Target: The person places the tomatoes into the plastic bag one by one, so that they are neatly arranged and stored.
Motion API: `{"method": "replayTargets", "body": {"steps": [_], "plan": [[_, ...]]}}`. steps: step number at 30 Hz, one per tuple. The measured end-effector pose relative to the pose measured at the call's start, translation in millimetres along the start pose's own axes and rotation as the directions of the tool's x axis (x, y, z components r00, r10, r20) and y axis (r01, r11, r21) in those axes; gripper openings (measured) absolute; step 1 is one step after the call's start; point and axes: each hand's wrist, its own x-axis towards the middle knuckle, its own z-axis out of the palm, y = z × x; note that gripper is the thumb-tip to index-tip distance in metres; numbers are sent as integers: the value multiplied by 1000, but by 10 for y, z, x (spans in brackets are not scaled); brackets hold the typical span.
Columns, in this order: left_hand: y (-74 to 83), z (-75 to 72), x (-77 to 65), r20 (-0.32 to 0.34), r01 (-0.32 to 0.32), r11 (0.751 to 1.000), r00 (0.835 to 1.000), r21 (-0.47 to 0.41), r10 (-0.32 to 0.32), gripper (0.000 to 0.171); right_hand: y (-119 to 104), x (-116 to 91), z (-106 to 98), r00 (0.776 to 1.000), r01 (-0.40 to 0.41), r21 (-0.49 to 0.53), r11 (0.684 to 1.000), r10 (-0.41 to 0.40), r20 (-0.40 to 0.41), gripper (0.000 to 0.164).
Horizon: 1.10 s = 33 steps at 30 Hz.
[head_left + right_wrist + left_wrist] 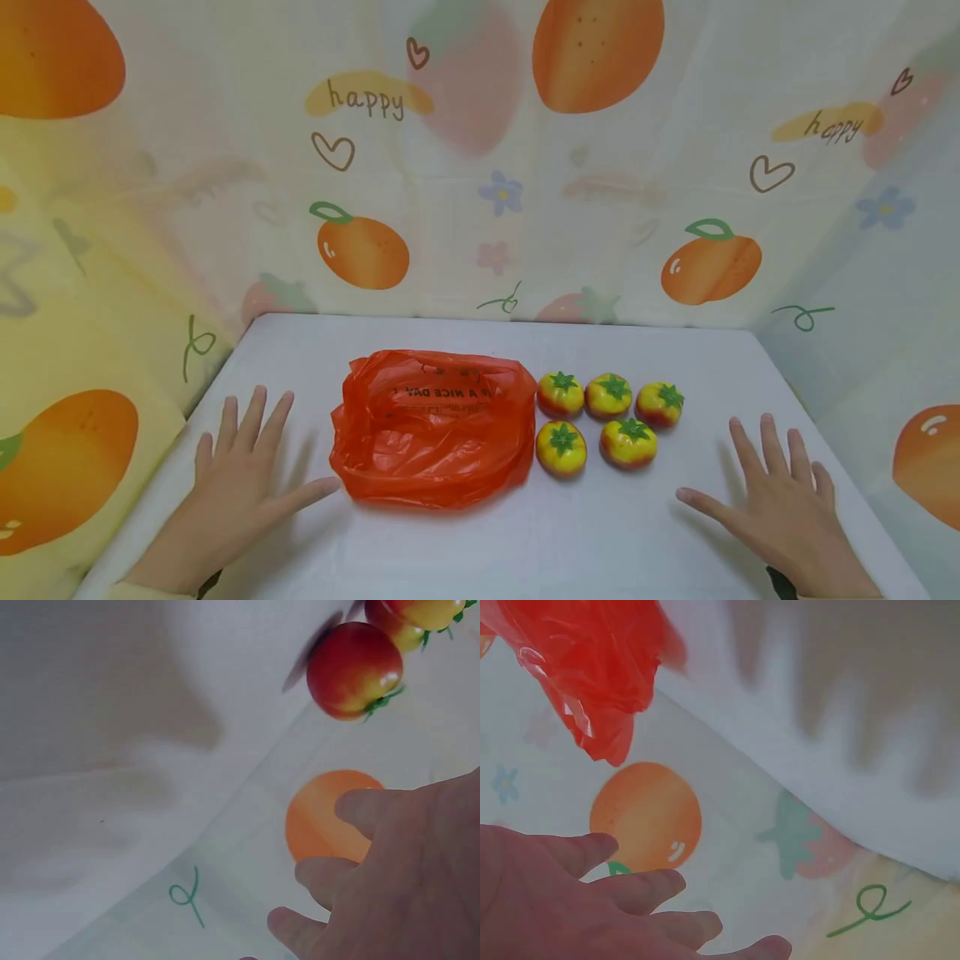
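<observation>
A red plastic bag with its mouth spread lies on the table left of centre, printed letters showing through it. Several toy tomatoes, yellow and red with green leafy tops, sit in two rows against and beside the bag's right side. My left hand is spread, palm down, just left of the bag, its thumb tip close to the bag's edge. To the right of the tomatoes, my right hand is also spread with nothing in it. In the right wrist view a tomato appears beyond the fingers.
The white table carries these things. Around its back and sides hangs a cloth curtain printed with oranges, hearts and flowers.
</observation>
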Motion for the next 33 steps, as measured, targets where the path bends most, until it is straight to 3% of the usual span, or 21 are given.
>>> {"method": "replayTargets", "body": {"steps": [10,15,23,30,33], "plan": [[247,42,209,16,-23,999,1000,-33,23,125,-365,66,-103,982,141,-9,990,-141,-126,130],[389,91,288,-2,-22,992,1000,-124,22,121,-695,108,-193,968,206,-12,979,-205,-144,126],[441,209,363,-15,19,972,1000,-235,-23,113,-1179,120,-208,925,336,18,942,-326,-196,114],[432,295,349,-25,72,956,996,-285,-83,108,-1455,139,-144,863,452,32,892,-428,-267,100],[443,318,337,-35,72,947,996,-313,-87,103,-1530,138,-123,861,464,28,885,-443,-251,95]]}}
